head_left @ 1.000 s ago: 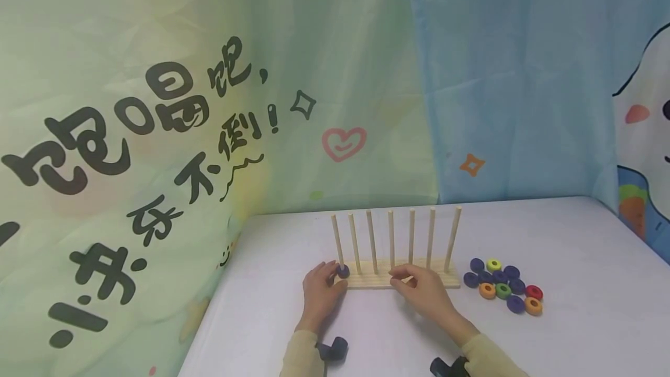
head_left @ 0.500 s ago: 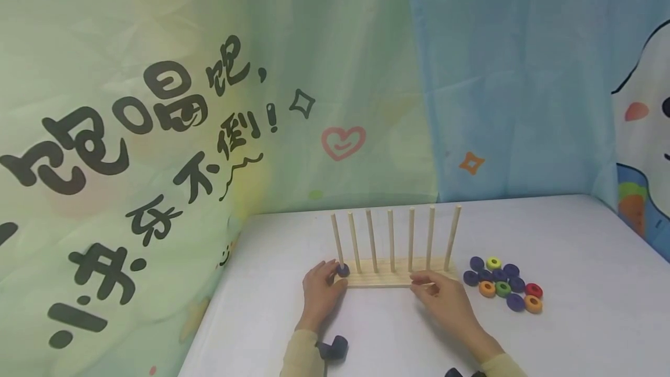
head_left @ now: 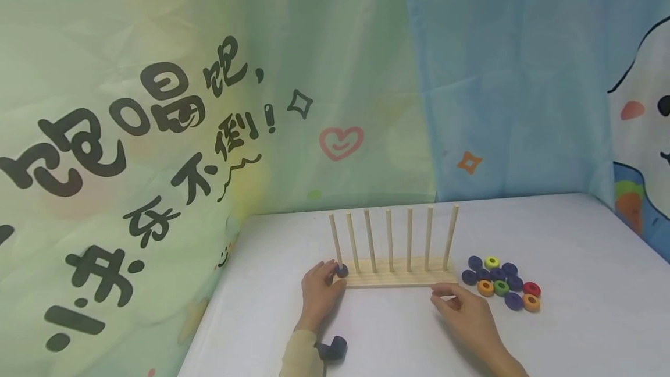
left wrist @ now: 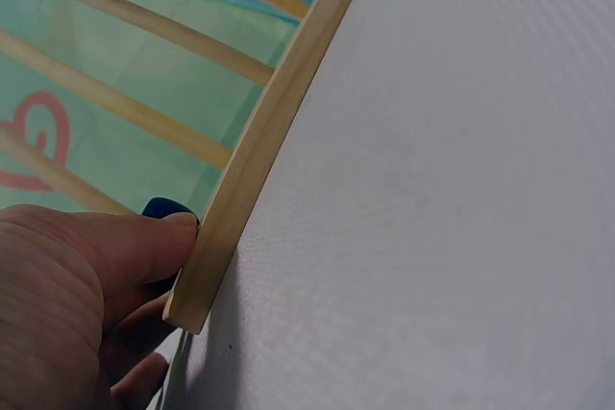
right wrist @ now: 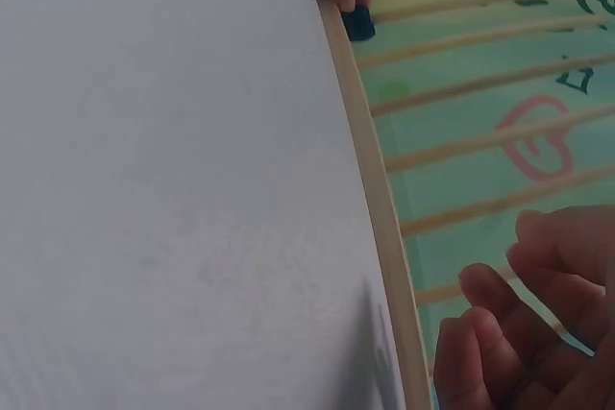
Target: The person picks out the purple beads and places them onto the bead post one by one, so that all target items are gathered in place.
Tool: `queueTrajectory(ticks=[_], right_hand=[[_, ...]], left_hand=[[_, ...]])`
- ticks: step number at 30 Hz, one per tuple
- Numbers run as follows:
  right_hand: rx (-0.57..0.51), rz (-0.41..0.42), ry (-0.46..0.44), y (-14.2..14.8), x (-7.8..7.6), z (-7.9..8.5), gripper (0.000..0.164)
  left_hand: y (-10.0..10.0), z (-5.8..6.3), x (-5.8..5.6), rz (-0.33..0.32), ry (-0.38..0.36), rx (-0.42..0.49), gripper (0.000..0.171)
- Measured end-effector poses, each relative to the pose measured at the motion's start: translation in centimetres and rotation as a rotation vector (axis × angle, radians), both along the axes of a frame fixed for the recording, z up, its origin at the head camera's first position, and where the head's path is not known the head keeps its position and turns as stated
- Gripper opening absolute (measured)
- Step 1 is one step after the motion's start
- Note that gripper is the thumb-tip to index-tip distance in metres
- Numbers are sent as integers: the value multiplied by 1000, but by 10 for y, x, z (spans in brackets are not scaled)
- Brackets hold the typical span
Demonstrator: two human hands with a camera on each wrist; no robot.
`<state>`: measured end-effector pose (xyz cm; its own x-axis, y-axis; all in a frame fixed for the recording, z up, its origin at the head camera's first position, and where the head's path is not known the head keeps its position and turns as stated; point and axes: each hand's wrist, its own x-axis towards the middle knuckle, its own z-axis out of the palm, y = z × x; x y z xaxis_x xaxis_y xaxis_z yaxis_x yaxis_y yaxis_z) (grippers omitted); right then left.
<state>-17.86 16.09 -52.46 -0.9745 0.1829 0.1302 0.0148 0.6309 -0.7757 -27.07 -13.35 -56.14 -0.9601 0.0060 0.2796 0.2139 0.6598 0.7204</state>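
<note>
A wooden peg board with several upright pegs stands on the white table. One dark blue bead sits low on its leftmost peg. My left hand holds the board's left end, the thumb at the front edge beside the bead and the other fingers curled behind. In the left wrist view the thumb partly hides the bead. My right hand hovers by the board's front right corner, fingers loosely bent and holding nothing; the right wrist view shows a gap between its thumb and fingertips.
To the right of the board lies a group of loose beads, several dark blue ones, a yellow one, a green one, a red one and orange ones. A printed curtain hangs behind the table.
My right hand has moved right, from the middle of the peg board to its front right corner. My left hand and the bead on the peg have stayed in place.
</note>
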Motion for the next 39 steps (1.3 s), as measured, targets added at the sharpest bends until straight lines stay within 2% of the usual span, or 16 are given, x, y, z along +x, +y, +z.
queueTrajectory(ticks=[8, 16, 23, 29, 39], right_hand=[[52, -23, -3, 16, -1, -6, 21], [100, -78, 129, 39, -1, -4, 20], [79, -102, 46, 51, 2, -1, 24], [103, -122, 104, 59, 0, -2, 22], [144, -128, 97, 69, 5, -4, 22]], left_hand=[[0, 0, 2, -5, -11, -4, 45], [-1, 3, 3, -7, 19, -1, 43], [-2, -1, 4, 9, -20, -12, 43], [-1, 1, 3, 14, -26, -5, 43], [1, -1, 1, 3, -12, -9, 43]])
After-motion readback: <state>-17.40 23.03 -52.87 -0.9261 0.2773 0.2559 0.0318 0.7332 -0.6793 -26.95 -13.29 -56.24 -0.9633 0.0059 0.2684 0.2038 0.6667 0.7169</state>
